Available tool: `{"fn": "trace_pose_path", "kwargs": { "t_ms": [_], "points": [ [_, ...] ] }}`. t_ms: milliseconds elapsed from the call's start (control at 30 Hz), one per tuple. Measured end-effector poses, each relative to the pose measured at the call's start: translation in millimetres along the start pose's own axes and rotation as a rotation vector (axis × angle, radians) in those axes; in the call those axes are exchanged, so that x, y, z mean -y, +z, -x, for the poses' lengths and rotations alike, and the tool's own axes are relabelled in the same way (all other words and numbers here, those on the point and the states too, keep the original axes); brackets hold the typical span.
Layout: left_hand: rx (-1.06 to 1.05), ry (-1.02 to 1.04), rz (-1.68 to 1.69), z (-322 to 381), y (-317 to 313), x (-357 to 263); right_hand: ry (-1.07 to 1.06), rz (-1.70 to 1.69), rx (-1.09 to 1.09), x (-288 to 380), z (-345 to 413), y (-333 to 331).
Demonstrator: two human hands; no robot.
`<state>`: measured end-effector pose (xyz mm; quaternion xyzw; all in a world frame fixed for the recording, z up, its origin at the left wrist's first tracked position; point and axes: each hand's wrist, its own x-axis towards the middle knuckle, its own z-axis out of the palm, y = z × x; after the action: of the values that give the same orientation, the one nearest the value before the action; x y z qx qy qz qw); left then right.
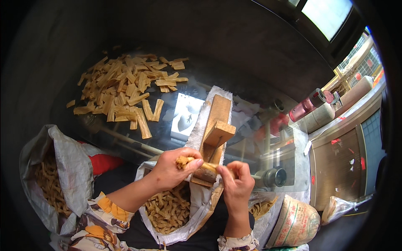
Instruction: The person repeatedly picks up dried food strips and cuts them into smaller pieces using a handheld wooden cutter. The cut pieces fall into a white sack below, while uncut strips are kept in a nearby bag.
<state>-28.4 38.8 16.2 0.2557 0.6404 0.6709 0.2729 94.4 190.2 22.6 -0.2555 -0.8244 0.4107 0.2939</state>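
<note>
My left hand (177, 164) grips one end of a yellowish dried strip (209, 166), which looks bunched and ragged there. The fingertips of my right hand (237, 177) pinch its other end. Just beyond and beneath the strip lies a wooden block tool (217, 109) with an upright wooden crosspiece, resting on a fluffy white cloth (196, 133) on the glass tabletop. Below my hands, an open white woven sack (196, 230) holds many short twisted pieces (168, 208). A heap of flat dried strips (125, 84) is spread on the far left of the tabletop.
Another open woven sack (70, 163) with similar pieces stands at the left. A pink bottle (304, 108) is at the right, near a grey cylinder (322, 117). A printed sack (296, 219) and a plastic bag (337, 210) are at the lower right.
</note>
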Motion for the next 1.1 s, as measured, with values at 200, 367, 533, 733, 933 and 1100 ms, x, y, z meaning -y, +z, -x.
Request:
{"fn": "trace_pose_path", "kwargs": {
  "t_ms": [200,367,533,733,933,1100],
  "points": [
    [-0.207,0.295,-0.34,-5,-4,19,-0.04,0.156,-0.113,-26,-15,7],
    [-0.261,0.413,-0.086,5,-15,-3,-0.44,-0.186,-0.286,15,-8,-4],
    [-0.217,0.083,0.435,9,-49,-2,-0.756,-0.318,-0.138,82,-9,-21],
    [0.137,-0.091,0.147,26,-32,-19,-0.757,0.027,0.198,37,-11,17],
    [0.195,-0.257,0.041,38,-7,11,-0.792,-0.197,0.524,24,7,20],
    [1.222,-0.287,0.331,50,12,17,-0.532,-0.521,0.81,26,-2,-1]
  ]
}}
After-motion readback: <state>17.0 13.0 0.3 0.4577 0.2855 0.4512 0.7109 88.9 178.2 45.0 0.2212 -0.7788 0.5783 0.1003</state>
